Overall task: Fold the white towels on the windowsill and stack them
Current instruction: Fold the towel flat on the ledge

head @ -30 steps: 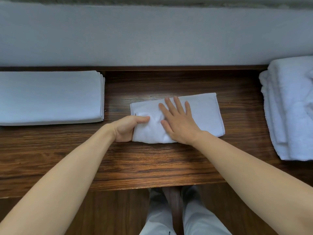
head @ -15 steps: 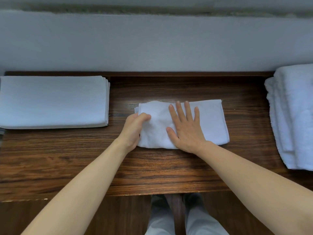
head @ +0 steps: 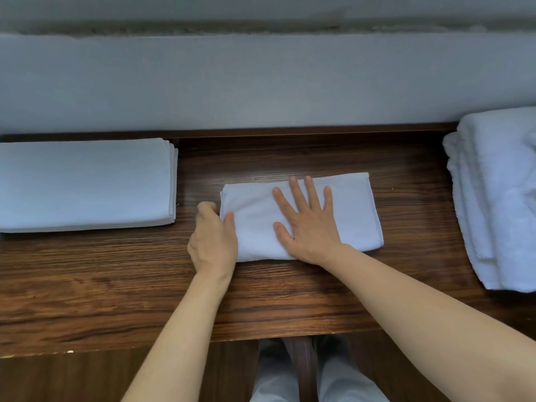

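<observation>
Towel (head: 351, 210), white and folded into a flat rectangle, lies on the dark wooden windowsill (head: 290, 288) near its middle, long axis running left to right, parallel to the pale wall (head: 261, 82) behind. Its left end is a rounded fold; its right end shows a stitched hem with layered edges, the near right corner turned slightly toward the viewer. The right hand (head: 309, 224) lies flat on the towel's middle, fingers straight and spread, pointing toward the wall, pressing the cloth down. The left hand (head: 213, 239) is at the towel's left end, thumb on top of the cloth and the other fingers curled against the folded edge; whether they reach under it cannot be told. Left of the towel, with a strip of bare wood between, sits a stack of folded towels (head: 84, 184), edges squared, long axis also left to right. Right of the towel, across a wider band of bare wood, is a looser pile of thick white towels (head: 499, 198), its long axis running from wall to front edge. Bare wood lies open behind the towel up to the wall and in front of it to the sill's front edge.
</observation>
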Action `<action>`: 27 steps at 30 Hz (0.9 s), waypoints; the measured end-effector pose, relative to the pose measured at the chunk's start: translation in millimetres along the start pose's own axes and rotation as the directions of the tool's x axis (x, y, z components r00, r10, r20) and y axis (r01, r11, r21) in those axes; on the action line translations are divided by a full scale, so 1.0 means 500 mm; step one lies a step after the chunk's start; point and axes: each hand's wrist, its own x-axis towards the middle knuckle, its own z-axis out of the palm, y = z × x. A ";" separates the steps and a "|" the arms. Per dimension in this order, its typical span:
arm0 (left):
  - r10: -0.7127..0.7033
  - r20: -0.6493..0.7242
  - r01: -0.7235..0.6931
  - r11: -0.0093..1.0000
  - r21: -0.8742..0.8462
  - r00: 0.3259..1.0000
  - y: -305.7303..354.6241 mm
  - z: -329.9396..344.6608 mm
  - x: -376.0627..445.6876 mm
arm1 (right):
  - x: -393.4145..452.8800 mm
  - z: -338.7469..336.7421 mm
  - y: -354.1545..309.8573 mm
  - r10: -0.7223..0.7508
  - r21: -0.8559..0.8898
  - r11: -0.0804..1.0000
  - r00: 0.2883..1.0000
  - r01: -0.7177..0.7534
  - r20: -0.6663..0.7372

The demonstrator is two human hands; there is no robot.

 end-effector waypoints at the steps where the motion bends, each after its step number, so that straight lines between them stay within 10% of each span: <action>1: 0.155 -0.100 -0.148 0.986 0.074 0.983 0.014 0.011 -0.008 | 0.000 -0.001 -0.002 0.002 0.001 1.000 1.000 -0.002 0.001; 4: 0.663 -0.016 -0.657 0.744 0.119 0.748 0.063 0.076 -0.032 | 0.004 -0.002 -0.005 0.000 0.010 1.000 1.000 0.000 0.017; 6: 0.659 0.246 -0.691 0.719 0.074 0.711 0.084 0.105 -0.035 | 0.001 -0.002 0.010 -0.030 0.006 1.000 0.999 0.030 0.025; 14: 0.434 0.256 -0.503 0.771 0.390 0.864 0.025 0.112 0.014 | -0.059 -0.002 0.192 0.121 -0.029 0.992 0.991 -0.122 -0.050; 19: 0.418 0.241 -0.481 0.790 0.380 0.876 0.017 0.100 0.017 | -0.081 -0.016 0.247 0.174 0.032 0.984 0.985 -0.174 -0.002; 27: 0.003 0.047 -0.013 0.975 0.222 0.999 0.036 0.048 -0.017 | -0.080 -0.074 0.195 0.389 0.165 0.914 0.915 -0.370 -0.106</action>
